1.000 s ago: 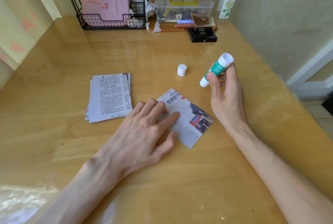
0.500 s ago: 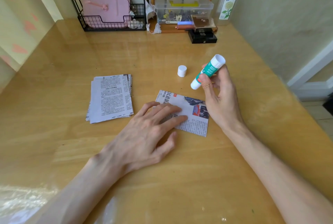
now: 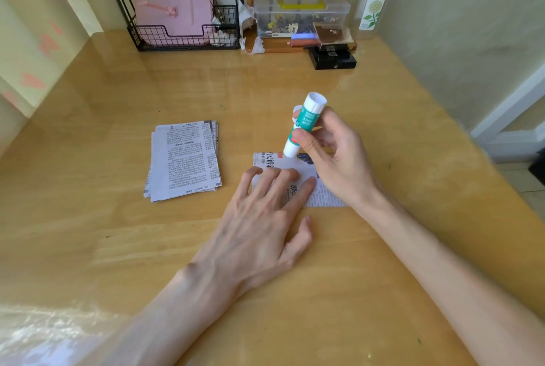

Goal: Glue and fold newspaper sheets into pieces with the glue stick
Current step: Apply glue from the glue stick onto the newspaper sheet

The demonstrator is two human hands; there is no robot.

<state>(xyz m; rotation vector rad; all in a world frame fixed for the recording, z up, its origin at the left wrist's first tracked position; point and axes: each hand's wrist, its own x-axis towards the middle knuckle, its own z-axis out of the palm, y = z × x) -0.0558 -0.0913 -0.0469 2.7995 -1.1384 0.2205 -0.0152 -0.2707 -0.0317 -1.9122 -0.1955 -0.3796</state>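
Left hand [image 3: 259, 227]: fingers straight and spread, pressing flat on a newspaper sheet [image 3: 269, 160] near the middle of the table [image 3: 118, 247]. Right hand [image 3: 339, 159]: fingers curled round a glue stick [image 3: 305, 124], lower end over the sheet's far edge; contact unclear. Stack of newspaper pieces [image 3: 184, 159]: beside the sheet, toward the table's left edge.

The table [image 3: 147, 247] was of yellow wood, and its top looked very glossy and smooth, with bright reflections. The newspaper sheet [image 3: 267, 159] and the stack of sheets [image 3: 184, 159] were thin matt paper. The glue stick [image 3: 305, 124] had a smooth plastic body. The basket [image 3: 182, 38] was black metal wire; the storage box [image 3: 300, 17], clear shiny plastic.
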